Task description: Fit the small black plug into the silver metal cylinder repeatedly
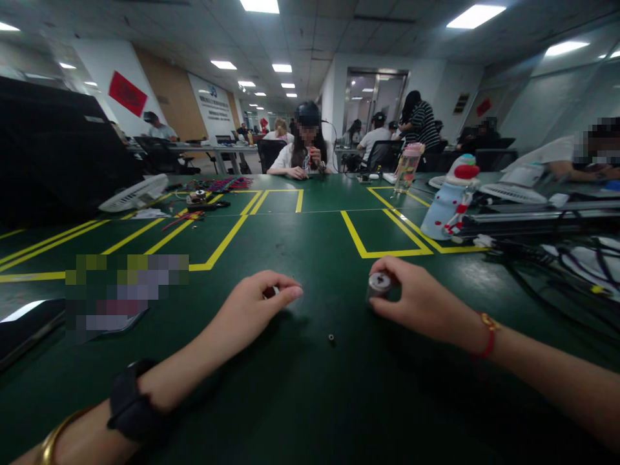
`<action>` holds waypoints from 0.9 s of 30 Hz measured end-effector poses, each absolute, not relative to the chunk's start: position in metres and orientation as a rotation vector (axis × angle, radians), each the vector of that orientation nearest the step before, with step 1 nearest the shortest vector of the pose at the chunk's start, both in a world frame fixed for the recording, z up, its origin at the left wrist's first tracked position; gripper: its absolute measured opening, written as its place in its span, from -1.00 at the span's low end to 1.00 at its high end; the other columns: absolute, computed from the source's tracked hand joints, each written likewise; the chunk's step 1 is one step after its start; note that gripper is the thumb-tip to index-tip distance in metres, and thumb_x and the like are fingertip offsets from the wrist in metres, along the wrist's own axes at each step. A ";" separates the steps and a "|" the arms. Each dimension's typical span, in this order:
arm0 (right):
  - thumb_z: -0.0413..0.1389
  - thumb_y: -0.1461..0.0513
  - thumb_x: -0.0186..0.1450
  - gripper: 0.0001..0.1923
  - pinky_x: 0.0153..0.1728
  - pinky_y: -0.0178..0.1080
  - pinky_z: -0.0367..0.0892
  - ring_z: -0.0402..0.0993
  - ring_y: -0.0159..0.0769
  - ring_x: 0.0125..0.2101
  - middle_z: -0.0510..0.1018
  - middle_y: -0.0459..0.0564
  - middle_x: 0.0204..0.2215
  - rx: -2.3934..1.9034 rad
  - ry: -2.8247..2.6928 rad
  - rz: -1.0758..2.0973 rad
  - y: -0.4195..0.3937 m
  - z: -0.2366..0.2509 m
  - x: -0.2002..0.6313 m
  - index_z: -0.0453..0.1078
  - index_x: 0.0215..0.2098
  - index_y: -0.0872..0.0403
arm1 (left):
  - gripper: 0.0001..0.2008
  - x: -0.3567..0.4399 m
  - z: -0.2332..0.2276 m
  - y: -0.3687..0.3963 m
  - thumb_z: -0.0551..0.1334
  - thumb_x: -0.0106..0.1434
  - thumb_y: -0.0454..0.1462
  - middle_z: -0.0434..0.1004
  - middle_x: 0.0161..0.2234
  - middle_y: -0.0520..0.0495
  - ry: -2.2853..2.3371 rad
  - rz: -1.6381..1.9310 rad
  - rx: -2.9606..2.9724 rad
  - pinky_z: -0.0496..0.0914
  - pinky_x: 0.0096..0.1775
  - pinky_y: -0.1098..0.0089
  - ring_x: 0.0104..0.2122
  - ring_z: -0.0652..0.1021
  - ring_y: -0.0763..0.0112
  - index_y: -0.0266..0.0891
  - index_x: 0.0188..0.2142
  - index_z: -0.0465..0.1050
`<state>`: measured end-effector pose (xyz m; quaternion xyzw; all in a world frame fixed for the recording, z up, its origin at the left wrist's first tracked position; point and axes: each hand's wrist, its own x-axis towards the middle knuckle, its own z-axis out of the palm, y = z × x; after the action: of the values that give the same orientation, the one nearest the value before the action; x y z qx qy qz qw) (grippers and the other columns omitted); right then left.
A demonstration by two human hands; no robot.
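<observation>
My right hand (411, 297) is closed around a short silver metal cylinder (380, 283) with a dark cross-shaped mark on its flat top. The cylinder is upright, thumb on the near side and fingers curled behind it. My left hand (259, 300) hovers over the table to the left, thumb and forefinger brought together in a pinch. Whatever may be between those fingertips is too small or hidden to make out. Between the hands, closer to me, a tiny dark metal piece like a nut (331, 338) lies on the green tabletop (300, 387).
To the left lie a phone (29, 329), a blurred-out item (126, 294), wires (227, 185) and a white fan (135, 192). A light-blue bottle (443, 206) and tangled cables (571, 271) are at right. Yellow tape (361, 236) marks the table. A person (307, 142) sits opposite.
</observation>
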<state>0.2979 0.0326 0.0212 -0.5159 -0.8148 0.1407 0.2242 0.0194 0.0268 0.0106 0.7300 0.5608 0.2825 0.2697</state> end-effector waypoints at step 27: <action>-0.03 0.16 0.29 -0.77 -0.21 -0.25 0.20 0.29 -0.38 -0.25 0.48 -0.10 -0.27 -1.053 -2.628 0.341 0.007 -0.001 0.254 0.47 -0.26 -0.05 | -0.56 -0.011 -0.010 0.055 0.09 0.12 0.09 0.53 -0.41 -0.02 1.783 0.816 1.763 0.24 -0.39 0.37 -0.39 0.47 0.30 -0.17 -0.29 0.52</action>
<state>0.2540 0.0072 -0.0015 -0.3655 -0.9119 0.1182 0.1444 -0.0106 0.0554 -0.0097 0.6476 0.6546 0.2998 0.2497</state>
